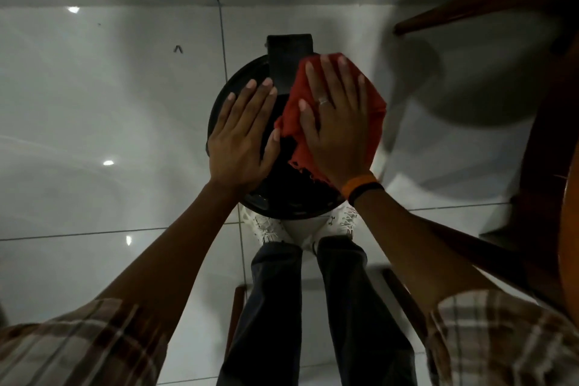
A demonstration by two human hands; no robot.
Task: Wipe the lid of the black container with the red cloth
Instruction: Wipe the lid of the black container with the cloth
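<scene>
Red cloth (372, 110) under flat right hand (336, 131) | left hand (241, 138) spread on lid (282, 194)

Both arms reach forward and down, bare below rolled checked sleeves. The left hand (241, 141) lies flat, palm down, fingers (247, 97) spread. The right hand (336, 122) lies flat too, fingers together, a ring on one, a band at the wrist.

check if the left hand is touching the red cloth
Touching: the head view shows the left hand flat on the black lid, its thumb against the red cloth's edge.
</scene>
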